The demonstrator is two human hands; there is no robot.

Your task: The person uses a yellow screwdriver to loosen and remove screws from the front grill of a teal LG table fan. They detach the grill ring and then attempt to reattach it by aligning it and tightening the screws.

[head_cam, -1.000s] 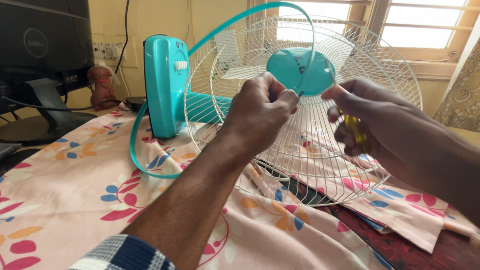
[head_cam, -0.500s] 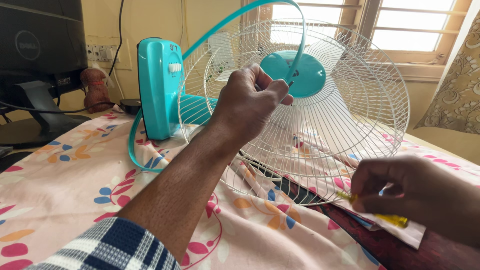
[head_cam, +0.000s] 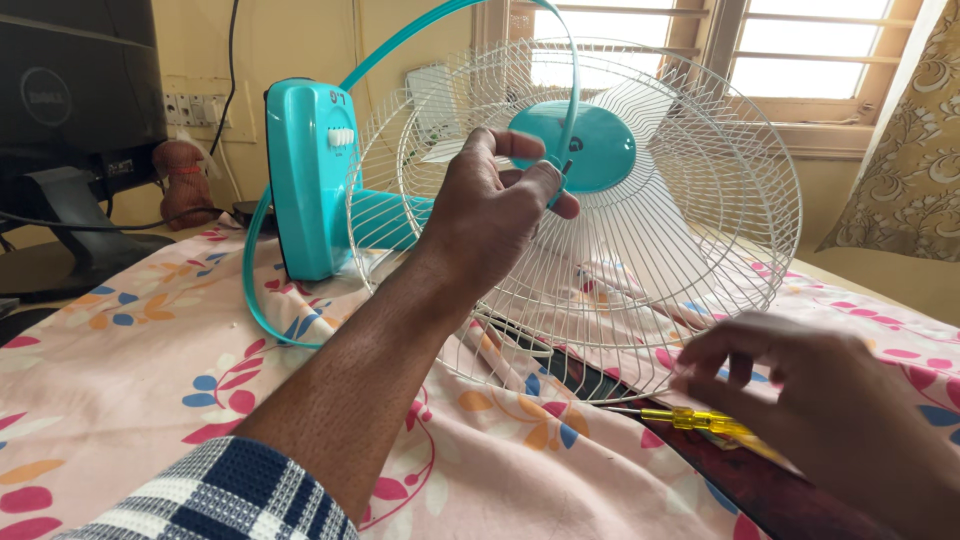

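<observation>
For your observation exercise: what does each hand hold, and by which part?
The left hand pinches the teal rim band at its clasp end, before the white fan guard. The right hand holds the yellow screwdriver by its handle.

Left sleeve (head_cam: pixel 225 495) is blue-and-white checked fabric.

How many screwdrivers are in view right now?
1. A yellow-handled screwdriver lies on the flowered cloth below the white fan guard, under the fingers of the right hand. Others may be hidden behind the fan or hands.
</observation>
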